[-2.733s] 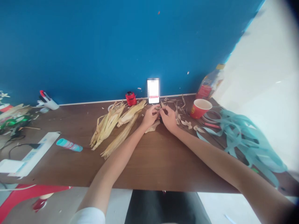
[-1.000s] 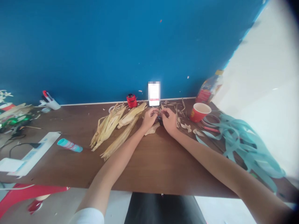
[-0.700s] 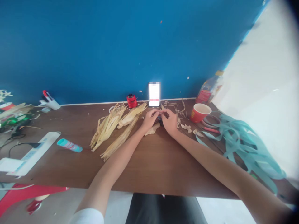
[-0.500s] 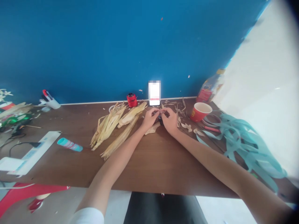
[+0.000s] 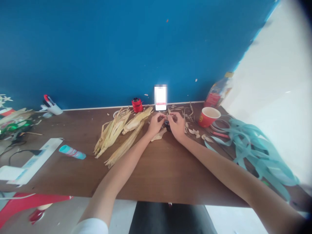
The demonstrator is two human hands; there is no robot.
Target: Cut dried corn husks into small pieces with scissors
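Curling bare left hand (image 5: 156, 124) and bare right hand (image 5: 177, 126) narrowly, probably for fine control; cannot tell if pinching anything. Working over small black object (image 5: 167, 126) beside flat pale husk piece (image 5: 159, 135), having long yellow husk bundles (image 5: 111, 134) leftward, seemingly for easy reaching.

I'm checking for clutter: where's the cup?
In the head view, the cup stands right of the right hand, just in front of the bottle.
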